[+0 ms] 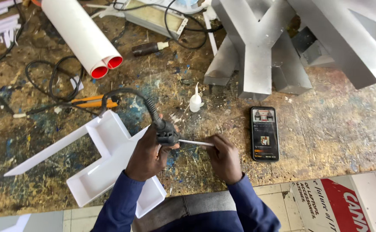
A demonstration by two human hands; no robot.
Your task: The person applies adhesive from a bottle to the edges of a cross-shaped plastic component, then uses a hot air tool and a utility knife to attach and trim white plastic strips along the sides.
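Tray: the white channel letter lies at the near left edge of the bench, partly under your left forearm; keep your sleeve from dragging it.
Cord: the black cable loops from the far left into the tool; leave it slack so it does not tug your aim.
Left hand: your left hand is closed around the black handle of the iron, near the middle of the bench; hold it low and steady.
Shaft: the metal shaft runs right from the handle toward your other hand; judging by the pose, keep your skin off it near the end.
Right hand: your right hand is pinched shut on the far end of the shaft or on something small at it; brace that wrist on the bench.
Bottle: the small white bottle stands just beyond the tool; mind your knuckles.
Phone: the phone lies to the right, apart from your hands.
Hidden: the shaft's tip sits under your right fingers, so what they grip cannot be told.
Cut off: the silver letters and white roll run off the far edge.
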